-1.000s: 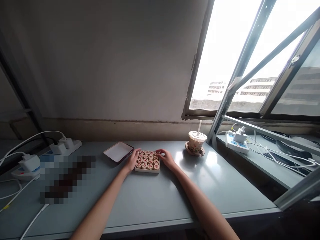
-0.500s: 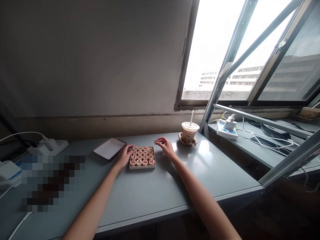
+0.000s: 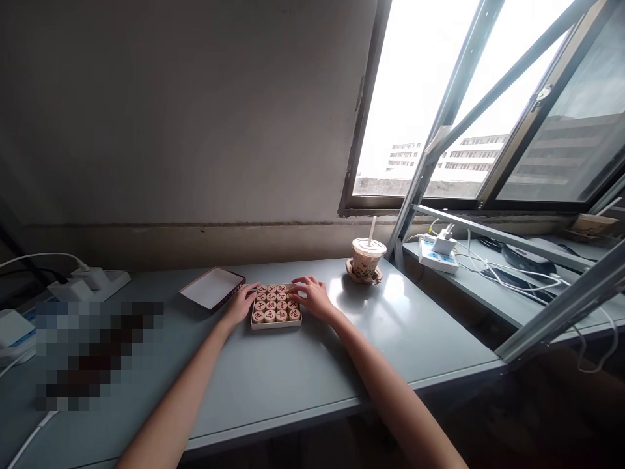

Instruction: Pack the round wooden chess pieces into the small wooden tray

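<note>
A shallow white box [image 3: 276, 324] of round wooden chess pieces [image 3: 271, 306] with red characters lies on the grey table [image 3: 303, 371]. My left hand [image 3: 241, 301] rests against the box's left side, fingers curled on its edge. My right hand [image 3: 312, 297] arches over the box's far right corner, fingertips bent down onto a piece there. Which piece they pinch is hidden under the fingers.
The box's lid [image 3: 212, 288] lies upturned just left of my left hand. A drink cup with a straw [image 3: 367, 258] stands on a saucer to the right. Power strips with chargers and cables sit at the far left [image 3: 90, 281] and on the side shelf [image 3: 438, 255].
My right hand, which held one piece lifted to the right of the box, has come back down onto the box's far right corner. The left hand has stayed at the box.
</note>
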{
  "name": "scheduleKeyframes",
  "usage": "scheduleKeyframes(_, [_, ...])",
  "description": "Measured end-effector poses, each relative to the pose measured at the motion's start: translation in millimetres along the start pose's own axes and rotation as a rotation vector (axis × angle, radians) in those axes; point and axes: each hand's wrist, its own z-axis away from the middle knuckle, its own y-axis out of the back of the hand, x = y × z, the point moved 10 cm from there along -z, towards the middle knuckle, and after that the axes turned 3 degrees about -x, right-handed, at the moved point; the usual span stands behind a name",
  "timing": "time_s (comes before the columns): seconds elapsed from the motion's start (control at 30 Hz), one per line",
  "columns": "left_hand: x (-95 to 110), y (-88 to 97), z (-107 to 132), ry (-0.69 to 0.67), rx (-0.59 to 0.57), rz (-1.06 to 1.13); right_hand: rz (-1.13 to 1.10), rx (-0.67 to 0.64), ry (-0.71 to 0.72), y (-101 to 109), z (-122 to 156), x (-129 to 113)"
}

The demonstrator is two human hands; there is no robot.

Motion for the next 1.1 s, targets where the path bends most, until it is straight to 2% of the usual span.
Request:
scheduleKeyframes(0.23, [-0.5,-3.1,2.8,0.041,-0.064,0.078,-0.25,0.059,-0.066,9.0,-0.8,14.2])
scheduleKeyframes(0.3, [-0.8,-2.4,3.2,0.042,-0.067,0.093,-0.398,0.023,-0.104,8.2,-1.8,26.8])
scheduleKeyframes(0.37, [-1.3,-1.1,3.1,0.036,-0.062,0.095,-0.479,-0.068,-0.145,2.1,-1.6,38.6])
scheduleKeyframes(0.47, [-2.4,0.1,2.4,0.023,-0.053,0.087,-0.341,-0.157,-0.23,-2.6,3.2,54.7])
scheduleKeyframes(0.57, [-2.2,0.5,1.6,0.01,-0.048,0.062,-0.055,-0.08,-0.308,8.3,8.2,62.1])
scheduleKeyframes(0.63, [-0.6,1.2,1.4,0.001,-0.044,0.04,0.089,0.007,-0.324,18.6,10.0,58.1])
scheduleKeyframes(0.73, [3.3,3.4,1.8,-0.009,-0.034,0.006,0.085,0.057,-0.203,23.5,6.7,37.3])
scheduleKeyframes(0.83, [6.4,4.8,2.6,-0.008,-0.036,-0.017,-0.049,-0.062,0.044,11.2,2.8,5.8])
scheduleKeyframes(0.9, [7.5,5.2,3.3,-0.001,-0.041,-0.016,-0.08,-0.15,0.134,1.6,3.3,-7.0])
scheduleKeyframes(0.97, [8.1,6.3,3.9,0.005,-0.038,-0.006,-0.087,-0.181,0.156,-3.0,3.3,-11.5])
scheduleKeyframes(1.1, [8.9,8.6,4.8,0.013,-0.024,-0.003,-0.203,-0.101,0.106,8.7,1.1,-5.3])
